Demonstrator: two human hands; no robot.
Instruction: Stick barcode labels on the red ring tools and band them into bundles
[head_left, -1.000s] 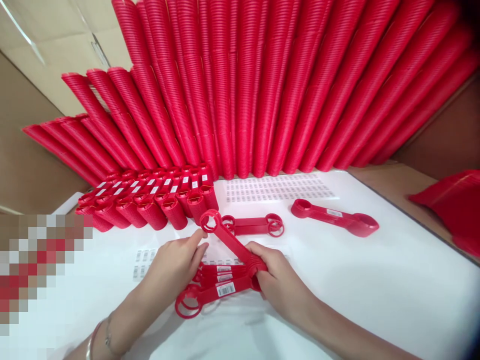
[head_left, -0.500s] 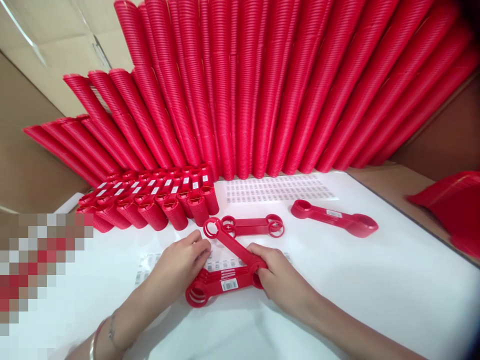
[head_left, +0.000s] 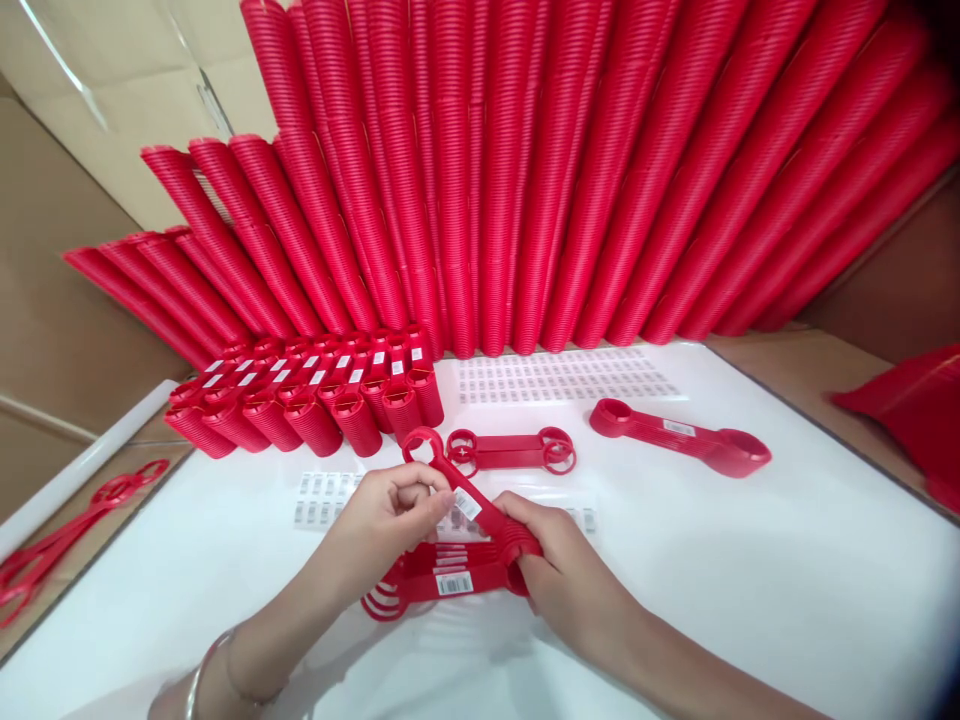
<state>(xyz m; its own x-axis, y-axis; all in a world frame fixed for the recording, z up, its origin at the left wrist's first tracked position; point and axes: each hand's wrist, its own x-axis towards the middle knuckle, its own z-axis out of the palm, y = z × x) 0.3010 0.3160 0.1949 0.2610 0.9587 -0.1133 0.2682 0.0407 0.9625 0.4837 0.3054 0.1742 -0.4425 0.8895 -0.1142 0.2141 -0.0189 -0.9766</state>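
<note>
My right hand [head_left: 559, 560] grips the right ends of a fanned bunch of red double-ringed plastic pieces. The top piece [head_left: 489, 512] slants up to the left, its ring end free, and the lower pieces [head_left: 427, 582] lie level beneath it with white barcode labels on them. My left hand [head_left: 405, 510] pinches a white barcode label [head_left: 467, 502] that lies against the slanted piece. Just beyond the hands, another red piece [head_left: 510, 452] rests on the white table. Partly under my hands is a sheet of barcode labels [head_left: 322, 500].
Tall red stacks [head_left: 499, 200] stand along the back. Bundled, labelled red pieces [head_left: 300, 400] sit at the back left. A second label sheet [head_left: 562, 376] and a labelled stack [head_left: 675, 432] lie further right. Loose red pieces [head_left: 97, 505] are at the left edge.
My left hand has moved up and right to the slanted piece, where a white label now shows. The lower pieces are fanned a little wider. The view has shifted slightly.
</note>
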